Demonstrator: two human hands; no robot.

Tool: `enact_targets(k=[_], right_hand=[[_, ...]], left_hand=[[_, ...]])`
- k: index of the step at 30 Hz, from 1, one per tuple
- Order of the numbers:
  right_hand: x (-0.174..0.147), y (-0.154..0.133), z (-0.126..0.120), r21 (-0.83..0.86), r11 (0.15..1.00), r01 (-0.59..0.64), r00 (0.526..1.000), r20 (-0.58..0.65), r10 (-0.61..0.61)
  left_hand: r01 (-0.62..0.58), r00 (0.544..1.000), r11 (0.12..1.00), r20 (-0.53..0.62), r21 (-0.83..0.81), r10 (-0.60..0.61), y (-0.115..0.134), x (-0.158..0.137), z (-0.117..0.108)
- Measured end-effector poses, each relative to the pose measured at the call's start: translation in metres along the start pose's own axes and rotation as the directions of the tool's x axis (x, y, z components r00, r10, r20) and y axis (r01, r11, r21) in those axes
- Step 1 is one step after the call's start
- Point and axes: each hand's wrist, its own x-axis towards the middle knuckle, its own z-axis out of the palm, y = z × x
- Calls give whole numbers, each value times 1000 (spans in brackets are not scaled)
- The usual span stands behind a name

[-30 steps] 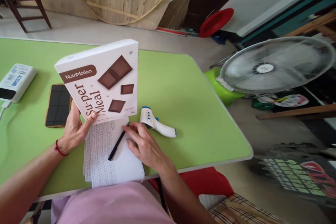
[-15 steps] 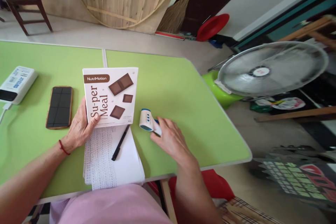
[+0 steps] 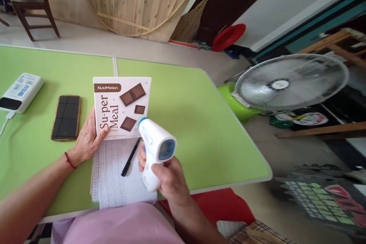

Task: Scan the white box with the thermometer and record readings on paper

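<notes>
- Your right hand (image 3: 167, 177) is gripping the thermometer gun (image 3: 154, 148), fingers wrapped round its handle.
- Your left hand (image 3: 87, 141) is pinning the box (image 3: 121, 107) down, thumb on top; the fingers beneath are probably hidden.

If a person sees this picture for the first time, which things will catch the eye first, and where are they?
First comes the white thermometer gun, gripped in the right hand above the near table edge. Just left of it, the left hand holds a white box with brown squares flat on the green table. To the right, beyond the table, stands a large fan.
</notes>
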Motion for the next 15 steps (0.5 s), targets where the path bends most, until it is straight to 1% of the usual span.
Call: enact_targets(k=[1, 3, 6, 10, 15], right_hand=[[0, 2, 8, 53, 998, -42, 999, 31, 40], [3, 5, 19, 108, 989, -99, 994, 55, 94], [12, 8, 26, 110, 985, -134, 991, 30, 131], [18, 12, 29, 138, 982, -133, 991, 11, 132], [17, 24, 32, 165, 980, -112, 994, 40, 107]], left_hand=[[-3, 1000, 1000, 1, 0, 3, 0, 0, 0], [-10, 1000, 1000, -1, 1, 10, 0, 0, 0], [-10, 1000, 1000, -3, 0, 10, 0, 0, 0], [2, 1000, 1000, 12, -8, -2, 0, 0, 0], [-13, 1000, 1000, 12, -22, 13, 0, 0, 0]])
